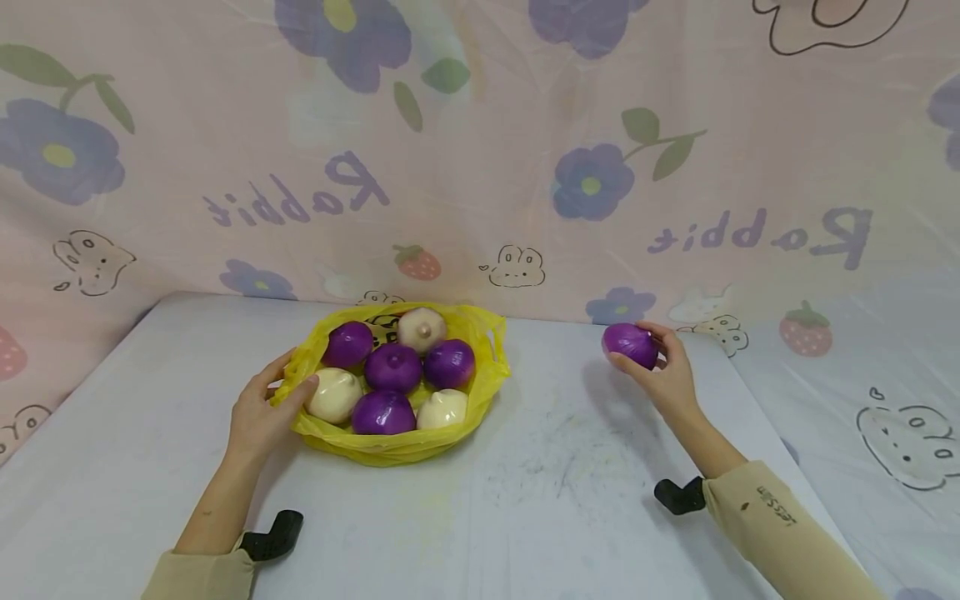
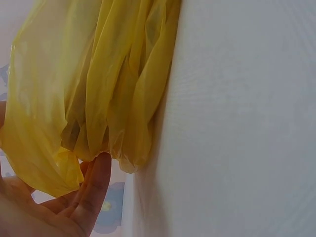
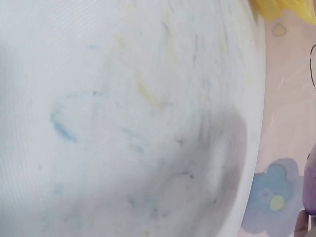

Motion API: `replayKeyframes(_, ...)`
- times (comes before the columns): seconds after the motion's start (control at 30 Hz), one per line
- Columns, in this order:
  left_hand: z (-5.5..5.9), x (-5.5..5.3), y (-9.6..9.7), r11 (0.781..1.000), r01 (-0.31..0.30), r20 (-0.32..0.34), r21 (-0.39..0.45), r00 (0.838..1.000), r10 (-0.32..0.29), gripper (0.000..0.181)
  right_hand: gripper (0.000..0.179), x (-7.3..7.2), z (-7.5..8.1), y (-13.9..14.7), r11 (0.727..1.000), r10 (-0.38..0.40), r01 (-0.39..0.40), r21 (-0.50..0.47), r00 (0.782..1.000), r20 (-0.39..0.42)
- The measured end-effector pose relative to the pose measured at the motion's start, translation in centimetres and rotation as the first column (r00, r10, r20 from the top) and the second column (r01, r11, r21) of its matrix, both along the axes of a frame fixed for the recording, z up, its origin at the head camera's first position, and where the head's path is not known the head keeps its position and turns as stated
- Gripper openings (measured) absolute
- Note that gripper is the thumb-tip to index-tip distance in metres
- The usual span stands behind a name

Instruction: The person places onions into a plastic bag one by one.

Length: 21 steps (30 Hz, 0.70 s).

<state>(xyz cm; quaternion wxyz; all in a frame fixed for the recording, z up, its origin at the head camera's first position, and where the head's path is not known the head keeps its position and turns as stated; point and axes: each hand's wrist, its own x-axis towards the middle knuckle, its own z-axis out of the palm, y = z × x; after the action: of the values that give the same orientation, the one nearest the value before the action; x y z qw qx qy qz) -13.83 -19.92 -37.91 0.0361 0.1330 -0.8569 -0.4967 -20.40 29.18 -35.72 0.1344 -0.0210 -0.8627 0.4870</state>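
A yellow plastic bag [image 1: 405, 450], its mouth spread wide and rolled down, sits on the white table left of centre. Inside lie several glossy purple onions [image 1: 393, 367] and three whitish onions [image 1: 333, 395]. My left hand [image 1: 258, 408] pinches the bag's left rim, thumb over the edge and fingers outside; the left wrist view shows the fingers [image 2: 94, 197] behind the yellow folds. Off to the right, my right hand [image 1: 667, 375] holds one purple onion [image 1: 628, 344] between thumb and fingers, above the table's far right part. Only a sliver of that onion [image 3: 310, 187] enters the right wrist view.
The white table [image 1: 525, 500] carries faint smudges and coloured marks. Behind it hangs a pink cloth [image 1: 480, 167] printed with flowers, rabbits and strawberries, which also drapes at the sides. Black wrist mounts [image 1: 273, 536] stick out by both sleeves.
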Motion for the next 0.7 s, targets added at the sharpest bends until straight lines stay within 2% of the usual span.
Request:
replayKeyframes(0.33, -0.2, 0.1, 0.0, 1.000, 0.014, 0.004, 0.000, 1.000, -0.014, 0.067, 0.066, -0.2, 0.1, -0.8, 0.996, 0.072, -0.069, 0.059, 0.996, -0.048)
replayKeyframes(0.7, -0.2, 0.0, 0.0, 1.000, 0.015, 0.014, -0.012, 1.000, -0.015, 0.067, 0.064, -0.6, 0.6, -3.2, 0.987, 0.159, -0.157, 0.027, 0.984, -0.084)
